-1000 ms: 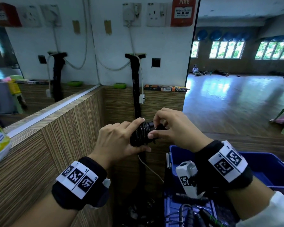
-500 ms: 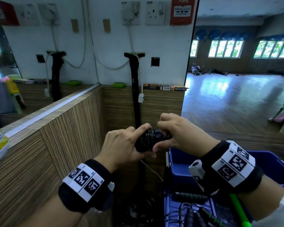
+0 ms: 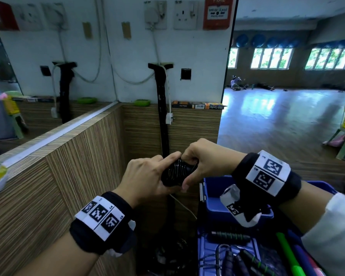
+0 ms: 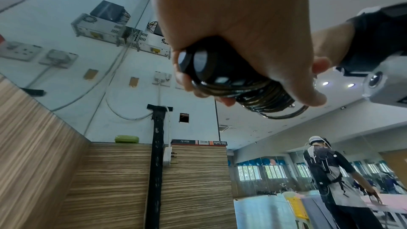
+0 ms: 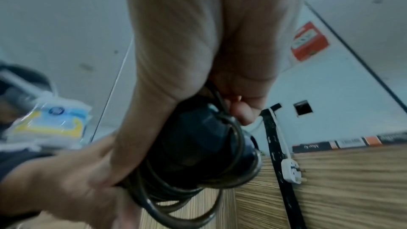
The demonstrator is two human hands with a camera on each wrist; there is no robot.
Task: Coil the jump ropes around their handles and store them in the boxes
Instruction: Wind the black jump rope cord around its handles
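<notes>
A black jump rope (image 3: pixel 177 173) is wound in many turns around its paired black handles (image 4: pixel 198 62). My left hand (image 3: pixel 147 180) grips the left end of the bundle, its index finger laid along the top. My right hand (image 3: pixel 203 162) pinches the right end and a strand of the cord (image 5: pixel 222 107) there. One loose loop (image 4: pixel 286 115) hangs off the coil. The bundle is held in the air, above and left of a blue box (image 3: pixel 217 204). The right wrist view is blurred.
A second blue box (image 3: pixel 205 253) at the bottom holds several other ropes with black handles (image 3: pixel 231 236) and a green handle (image 3: pixel 287 251). A wood-grain counter (image 3: pixel 58 172) runs along my left. A black strap (image 3: pixel 161 116) and white plug (image 3: pixel 169 118) hang on the wall ahead.
Both hands have drifted a little right and downward in the picture with the bundle. My right fingers have shifted over the end of the coil, working the cord.
</notes>
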